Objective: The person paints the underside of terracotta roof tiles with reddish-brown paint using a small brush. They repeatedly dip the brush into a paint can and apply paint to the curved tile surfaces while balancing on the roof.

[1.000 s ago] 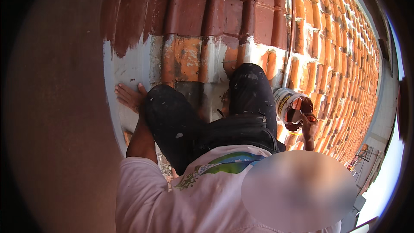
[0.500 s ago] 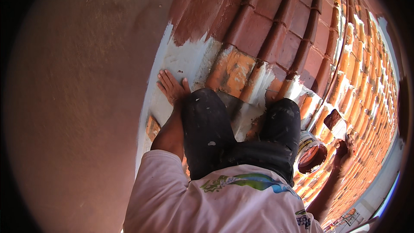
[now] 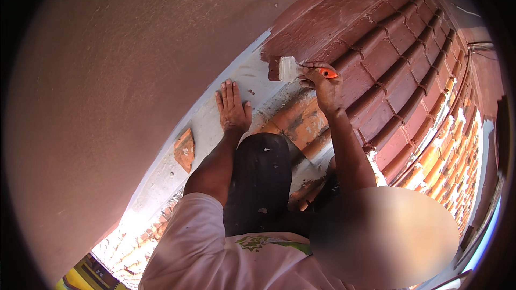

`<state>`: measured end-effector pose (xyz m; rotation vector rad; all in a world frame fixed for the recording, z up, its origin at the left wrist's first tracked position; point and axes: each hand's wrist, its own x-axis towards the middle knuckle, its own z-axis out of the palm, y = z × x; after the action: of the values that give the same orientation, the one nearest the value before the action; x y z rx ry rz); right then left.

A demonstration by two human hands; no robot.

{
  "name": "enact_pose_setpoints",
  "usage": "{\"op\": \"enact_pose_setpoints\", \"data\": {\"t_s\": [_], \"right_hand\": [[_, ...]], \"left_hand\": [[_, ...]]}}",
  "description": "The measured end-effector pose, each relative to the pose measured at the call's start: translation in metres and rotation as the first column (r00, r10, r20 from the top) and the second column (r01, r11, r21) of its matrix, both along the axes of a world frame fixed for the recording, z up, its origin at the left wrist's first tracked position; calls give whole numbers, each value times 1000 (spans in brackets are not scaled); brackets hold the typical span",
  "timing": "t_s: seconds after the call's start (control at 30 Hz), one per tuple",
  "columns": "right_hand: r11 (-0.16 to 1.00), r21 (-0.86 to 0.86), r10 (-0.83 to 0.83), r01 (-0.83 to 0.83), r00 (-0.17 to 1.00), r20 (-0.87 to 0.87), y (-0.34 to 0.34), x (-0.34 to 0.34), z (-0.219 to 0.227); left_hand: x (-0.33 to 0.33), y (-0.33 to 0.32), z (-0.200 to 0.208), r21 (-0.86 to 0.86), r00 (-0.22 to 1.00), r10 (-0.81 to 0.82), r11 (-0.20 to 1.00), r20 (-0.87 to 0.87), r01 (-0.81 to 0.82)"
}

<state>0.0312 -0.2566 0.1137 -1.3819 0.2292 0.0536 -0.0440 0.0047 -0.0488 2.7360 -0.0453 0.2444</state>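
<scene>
First, wall at far left: a broad red-brown face [image 3: 107,86] ran along a pale grey strip [image 3: 256,73].
Tile piece: an orange-brown fragment [image 3: 184,150] showed at the strip, below the left hand; whether loose or bedded, I could not tell.
Left hand: it [image 3: 234,111] was pressed flat on the strip, fingers extended and thumb spread, gripping nothing, apparently as a prop.
Brush: its pale block [image 3: 288,69] sat at the strip's upper end, against the edge of the red-brown coat, with dark paint at its left side; bristle or fresh paint there, I could not tell.
Right hand: its fingers [image 3: 327,87] were closed around the brush's orange handle.
Step in hand: by my reading, carrying the red-brown coat down over the bare grey.
Next move: it seemed to call for a steady stroke along the strip, overlapping the coated edge and stopping short of the left hand.
Painted tiles: glossy red-brown rows [image 3: 376,78] rose beyond the right hand.
Unpainted tiles: orange, white-streaked ones [image 3: 438,166] lay farther right.
Change from the earlier frame: the brush had come over from beside the paint pail to the strip; the pail had left view; the left hand had stayed planted.
</scene>
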Motion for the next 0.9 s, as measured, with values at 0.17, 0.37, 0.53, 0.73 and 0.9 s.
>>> {"op": "enact_pose_setpoints", "data": {"t_s": [0.17, 0.37, 0.53, 0.73, 0.9], "right_hand": [[991, -17, 134, -135, 990, -47, 28, 53, -25], [944, 204, -271, 260, 962, 27, 27, 83, -41], [974, 22, -223, 227, 926, 304, 72, 47, -67], [976, 191, -90, 106, 992, -88, 110, 10, -79], [807, 454, -379, 377, 921, -92, 58, 99, -41]], "left_hand": [[-2, 3, -1, -30, 999, 8, 1000, 46, -7], [-2, 4, 0, -28, 999, -16, 999, 33, 17], [-20, 24, 11, -3, 994, -103, 995, 31, 103], [-77, 65, 2, 170, 996, -3, 985, -88, 18], [-75, 64, -6, 169, 1000, -6, 986, -30, 11]]}}
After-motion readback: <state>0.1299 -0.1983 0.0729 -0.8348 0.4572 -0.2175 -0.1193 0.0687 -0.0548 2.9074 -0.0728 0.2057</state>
